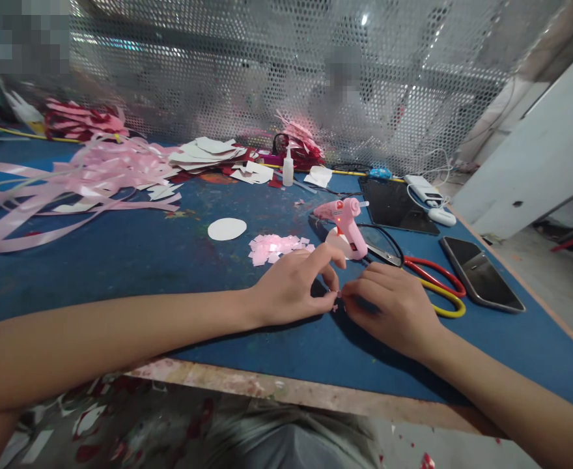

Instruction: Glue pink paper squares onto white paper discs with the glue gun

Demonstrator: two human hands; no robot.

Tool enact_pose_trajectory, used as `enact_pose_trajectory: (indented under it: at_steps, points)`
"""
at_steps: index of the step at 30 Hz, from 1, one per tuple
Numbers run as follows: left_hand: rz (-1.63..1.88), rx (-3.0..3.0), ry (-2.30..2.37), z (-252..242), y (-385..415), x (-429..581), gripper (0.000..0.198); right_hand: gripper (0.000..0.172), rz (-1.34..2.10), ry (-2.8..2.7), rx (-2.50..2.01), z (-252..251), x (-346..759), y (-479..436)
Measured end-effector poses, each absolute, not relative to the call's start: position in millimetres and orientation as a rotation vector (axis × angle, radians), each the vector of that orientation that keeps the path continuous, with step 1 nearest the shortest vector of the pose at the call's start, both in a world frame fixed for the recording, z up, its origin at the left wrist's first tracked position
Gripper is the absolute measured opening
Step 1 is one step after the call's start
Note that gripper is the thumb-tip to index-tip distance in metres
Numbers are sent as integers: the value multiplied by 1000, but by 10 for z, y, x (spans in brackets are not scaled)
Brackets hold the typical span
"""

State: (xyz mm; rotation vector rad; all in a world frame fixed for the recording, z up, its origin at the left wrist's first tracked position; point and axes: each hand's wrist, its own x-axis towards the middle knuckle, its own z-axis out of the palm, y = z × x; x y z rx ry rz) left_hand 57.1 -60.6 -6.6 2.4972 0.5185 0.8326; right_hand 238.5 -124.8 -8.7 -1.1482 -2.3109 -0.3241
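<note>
My left hand (pixel 302 284) is closed in a pinch, thumb against a fingertip, with the index finger raised. A small pink ribbon piece (pixel 339 294) shows at its fingertips, where my right hand (pixel 398 305) meets it with its own fingers pinched together. Part of the piece is hidden by the fingers. Just beyond my left hand lies a pile of cut pink ribbon pieces (pixel 273 248). A pink hot glue gun (pixel 346 225) stands behind both hands, with a white disc (pixel 334 242) partly hidden by it. A white paper oval (pixel 226 228) lies flat to the left.
Scissors with red and yellow handles (pixel 455 307), a phone (pixel 482 273) and a dark tablet (pixel 396 207) lie right. Long pink ribbons (pixel 120 166), white paper pieces (pixel 208 153) and a small white bottle (pixel 288 169) are farther back, before a perforated metal screen (pixel 247 78).
</note>
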Motion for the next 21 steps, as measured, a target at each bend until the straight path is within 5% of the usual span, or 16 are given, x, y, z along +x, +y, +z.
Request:
enact_pose_trajectory:
  at_steps: [9, 21]
  points:
    - [843, 2526, 494, -76, -590, 564, 36, 16, -276, -2278, -1136, -90, 2377, -1236]
    - [864, 2340, 464, -89, -586, 560, 33, 6, 247, -2012, -1271, -20, 2446, -1268]
